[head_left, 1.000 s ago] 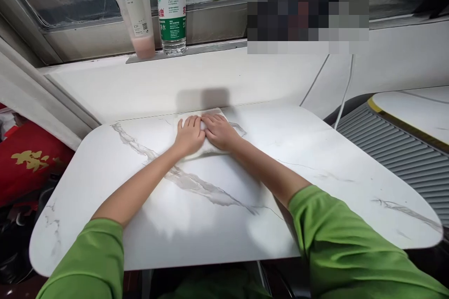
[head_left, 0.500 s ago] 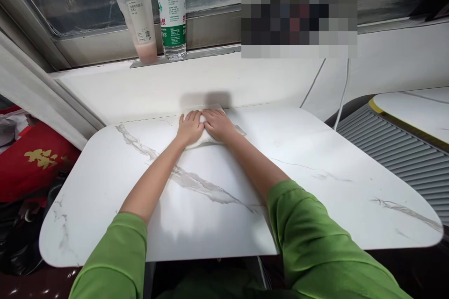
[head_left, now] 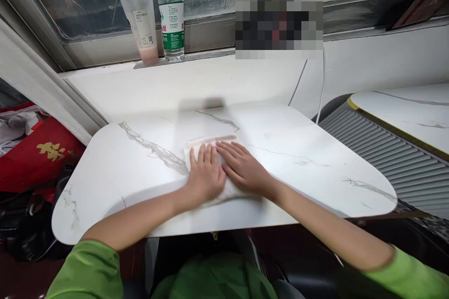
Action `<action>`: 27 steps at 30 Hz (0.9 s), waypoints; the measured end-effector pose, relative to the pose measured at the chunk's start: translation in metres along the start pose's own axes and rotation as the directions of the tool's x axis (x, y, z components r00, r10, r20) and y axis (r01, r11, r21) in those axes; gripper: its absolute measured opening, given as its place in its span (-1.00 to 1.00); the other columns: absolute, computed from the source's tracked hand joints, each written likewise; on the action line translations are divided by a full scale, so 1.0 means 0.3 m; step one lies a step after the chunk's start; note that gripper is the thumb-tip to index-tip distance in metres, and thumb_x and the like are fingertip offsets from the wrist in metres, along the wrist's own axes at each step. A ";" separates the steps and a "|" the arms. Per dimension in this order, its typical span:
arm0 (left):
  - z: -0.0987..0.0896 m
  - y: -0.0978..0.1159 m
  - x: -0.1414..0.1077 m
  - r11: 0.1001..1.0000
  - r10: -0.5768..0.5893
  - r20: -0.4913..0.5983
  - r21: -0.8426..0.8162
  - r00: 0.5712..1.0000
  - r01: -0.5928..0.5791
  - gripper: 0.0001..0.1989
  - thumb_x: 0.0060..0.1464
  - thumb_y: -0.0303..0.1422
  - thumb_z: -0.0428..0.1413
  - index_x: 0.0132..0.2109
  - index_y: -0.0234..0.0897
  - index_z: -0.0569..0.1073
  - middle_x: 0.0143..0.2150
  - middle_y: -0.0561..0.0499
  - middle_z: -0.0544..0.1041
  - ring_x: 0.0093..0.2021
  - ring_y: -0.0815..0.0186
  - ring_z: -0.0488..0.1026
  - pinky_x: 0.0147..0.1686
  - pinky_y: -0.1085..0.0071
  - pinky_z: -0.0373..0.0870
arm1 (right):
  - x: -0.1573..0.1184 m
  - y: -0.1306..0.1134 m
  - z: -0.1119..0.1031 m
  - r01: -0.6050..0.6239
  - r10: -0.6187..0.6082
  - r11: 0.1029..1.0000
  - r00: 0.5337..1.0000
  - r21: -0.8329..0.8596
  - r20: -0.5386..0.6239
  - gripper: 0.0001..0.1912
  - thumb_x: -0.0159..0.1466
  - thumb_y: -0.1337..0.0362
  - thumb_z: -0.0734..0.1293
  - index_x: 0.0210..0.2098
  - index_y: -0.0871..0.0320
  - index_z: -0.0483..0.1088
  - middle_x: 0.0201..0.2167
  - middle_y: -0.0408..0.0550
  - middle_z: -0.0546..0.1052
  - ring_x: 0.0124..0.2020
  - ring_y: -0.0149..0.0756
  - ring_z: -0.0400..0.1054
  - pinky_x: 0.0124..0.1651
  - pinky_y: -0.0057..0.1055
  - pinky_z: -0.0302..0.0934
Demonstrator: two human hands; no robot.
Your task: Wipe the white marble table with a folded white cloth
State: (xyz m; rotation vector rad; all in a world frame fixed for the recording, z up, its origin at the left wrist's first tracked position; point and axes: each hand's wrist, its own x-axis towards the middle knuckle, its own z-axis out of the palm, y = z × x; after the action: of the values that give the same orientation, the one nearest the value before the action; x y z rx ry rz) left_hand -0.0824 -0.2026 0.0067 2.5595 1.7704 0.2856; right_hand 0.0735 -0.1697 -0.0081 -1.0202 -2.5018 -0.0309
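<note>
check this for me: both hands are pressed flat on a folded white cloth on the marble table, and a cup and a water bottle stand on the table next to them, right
Not quite. In the head view the cup and water bottle stand on the window ledge, not the marble table. The left hand and right hand do press flat on the white cloth.

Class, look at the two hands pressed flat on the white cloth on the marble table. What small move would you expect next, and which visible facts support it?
Probably another stroke: push the white cloth away again toward the window side. The left hand and right hand lie flat, side by side on it, near the table's front edge, so most of the marble top lies beyond them, and flat palms suit sliding rather than lifting.
</note>
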 end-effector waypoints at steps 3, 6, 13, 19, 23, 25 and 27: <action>-0.006 0.093 -0.095 0.993 0.121 0.014 -0.017 0.993 -0.120 -0.41 0.27 -0.27 -0.24 0.32 -0.59 0.04 0.37 -0.25 0.03 0.37 -0.01 -0.10 0.29 -0.12 -0.16 | -0.143 -0.048 -0.052 0.022 -0.022 1.000 0.998 -0.003 -0.052 -0.44 0.33 0.29 0.05 0.30 0.31 0.05 0.22 0.19 0.28 0.29 -0.10 0.07 0.25 -0.01 0.04; -0.009 0.150 -0.120 0.981 0.190 0.023 -0.031 0.981 -0.190 -0.41 0.27 -0.27 -0.25 0.33 -0.58 0.05 0.37 -0.25 0.03 0.37 -0.01 -0.10 0.29 -0.11 -0.14 | -0.229 -0.067 -0.092 -0.028 0.027 1.000 0.998 -0.007 -0.057 -0.38 0.32 0.31 0.08 0.35 0.25 -0.07 0.25 0.17 0.24 0.29 -0.06 0.05 0.25 0.03 0.05; 0.000 0.164 -0.039 0.969 0.238 0.062 -0.080 0.969 -0.233 -0.41 0.25 -0.29 -0.25 0.31 -0.61 0.05 0.37 -0.27 0.05 0.37 0.04 -0.09 0.31 -0.09 -0.20 | -0.226 -0.022 -0.098 -0.091 0.089 0.994 0.995 -0.060 -0.046 -0.38 0.29 0.33 0.08 0.34 0.28 -0.05 0.20 0.18 0.30 0.25 -0.06 0.11 0.23 0.02 0.07; 0.025 0.123 0.087 0.986 0.149 0.041 -0.089 0.988 -0.144 -0.42 0.22 -0.32 -0.23 0.32 -0.55 0.05 0.36 -0.24 0.07 0.37 0.07 -0.06 0.32 -0.08 -0.19 | -0.109 0.099 -0.047 -0.116 0.115 0.991 0.993 -0.059 -0.027 -0.45 0.26 0.35 0.07 0.23 0.29 0.14 0.15 0.17 0.35 0.19 -0.05 0.18 0.20 0.00 0.07; 0.034 0.058 0.228 0.988 0.128 0.069 -0.092 0.989 -0.121 -0.43 0.22 -0.34 -0.24 0.32 -0.52 0.04 0.36 -0.23 0.07 0.37 0.10 -0.05 0.32 -0.04 -0.20 | 0.003 0.202 -0.004 -0.145 0.144 0.988 0.989 -0.058 -0.017 -0.49 0.24 0.33 0.06 0.16 0.32 0.23 0.13 0.21 0.36 0.15 0.00 0.20 0.17 0.01 0.07; 0.034 0.015 0.312 0.985 0.159 0.101 -0.084 0.982 -0.151 -0.43 0.22 -0.33 -0.25 0.32 -0.51 0.04 0.37 -0.22 0.05 0.37 0.12 -0.05 0.32 0.00 -0.22 | 0.066 0.251 0.018 -0.180 0.179 0.981 0.984 -0.066 -0.020 -0.49 0.23 0.33 0.06 0.14 0.32 0.25 0.12 0.21 0.37 0.15 0.01 0.20 0.16 0.00 0.07; 0.036 -0.029 0.398 0.983 0.174 0.131 -0.073 0.976 -0.166 -0.43 0.22 -0.34 -0.25 0.32 -0.50 0.03 0.37 -0.21 0.04 0.37 0.15 -0.06 0.32 0.04 -0.24 | 0.132 0.300 0.037 -0.212 0.212 0.974 0.977 -0.074 -0.020 -0.50 0.23 0.32 0.06 0.13 0.33 0.26 0.12 0.22 0.37 0.15 0.01 0.20 0.16 -0.03 0.06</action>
State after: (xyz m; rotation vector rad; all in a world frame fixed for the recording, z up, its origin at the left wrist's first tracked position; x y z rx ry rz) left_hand -0.0480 -0.0874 0.0119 2.6207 1.4774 0.1595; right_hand 0.1046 -0.0760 -0.0150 -1.3094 -2.3833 -0.0676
